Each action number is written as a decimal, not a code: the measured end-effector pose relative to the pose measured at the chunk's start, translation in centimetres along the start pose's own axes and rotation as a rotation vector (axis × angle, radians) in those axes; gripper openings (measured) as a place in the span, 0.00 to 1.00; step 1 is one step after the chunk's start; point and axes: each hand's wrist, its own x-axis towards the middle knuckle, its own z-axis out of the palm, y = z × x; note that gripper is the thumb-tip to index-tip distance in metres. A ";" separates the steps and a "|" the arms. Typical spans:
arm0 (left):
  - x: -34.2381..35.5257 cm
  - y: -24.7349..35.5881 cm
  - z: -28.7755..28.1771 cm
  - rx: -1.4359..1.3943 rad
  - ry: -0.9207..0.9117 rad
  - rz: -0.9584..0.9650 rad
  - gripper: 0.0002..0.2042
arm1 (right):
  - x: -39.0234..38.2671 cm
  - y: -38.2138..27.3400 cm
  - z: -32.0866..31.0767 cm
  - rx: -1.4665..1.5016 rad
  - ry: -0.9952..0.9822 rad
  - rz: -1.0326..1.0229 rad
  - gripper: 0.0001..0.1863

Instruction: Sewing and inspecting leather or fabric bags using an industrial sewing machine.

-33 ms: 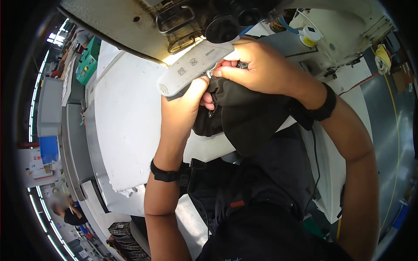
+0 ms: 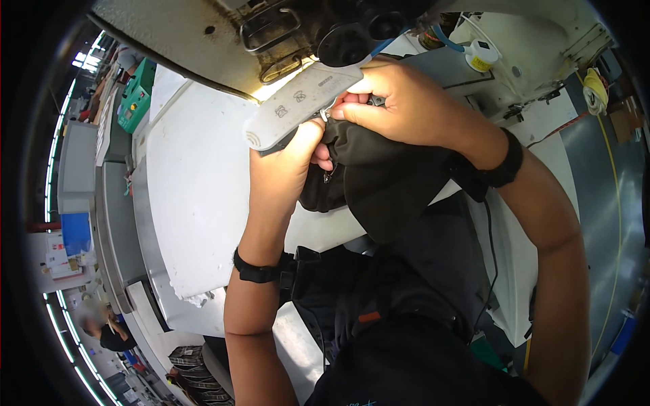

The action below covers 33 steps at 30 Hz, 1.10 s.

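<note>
Dark olive-black fabric [image 2: 386, 169] lies bunched under both my hands at the front of what looks like a sewing machine [image 2: 203, 34]. With thumb and fingers closed, my left hand [image 2: 298, 149] grips its left edge, where a small metal zipper pull [image 2: 329, 177] hangs below the fingertips. My right hand [image 2: 393, 101] pinches at the upper edge, thumb against fingers, beside a small whitish piece [image 2: 326, 114] between the two hands. A long light-grey plastic cover [image 2: 298, 108] hides part of the left fingers and whatever lies behind them.
A white work table [image 2: 196, 183] spreads left of my hands. The machine's head overhangs the far side, with a lit lamp under it. A green box [image 2: 137, 96] stands at the far left, a white bottle [image 2: 481, 55] at the back right. Another person [image 2: 115, 331] is far off, lower left.
</note>
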 end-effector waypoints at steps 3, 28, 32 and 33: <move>0.1 -0.1 -0.1 -0.004 -0.023 0.022 0.07 | 0.1 0.2 0.1 0.000 0.000 0.001 0.04; 0.4 -0.2 -0.2 -0.170 -0.018 -0.088 0.06 | 0.1 -0.2 -0.2 0.008 -0.019 0.021 0.04; 0.1 -0.6 0.4 -0.035 0.016 0.002 0.05 | 0.3 -0.4 -0.2 -0.035 -0.019 0.042 0.05; 0.0 -0.6 0.3 -0.054 -0.021 0.011 0.06 | 0.3 -0.4 -0.1 0.005 -0.004 0.023 0.05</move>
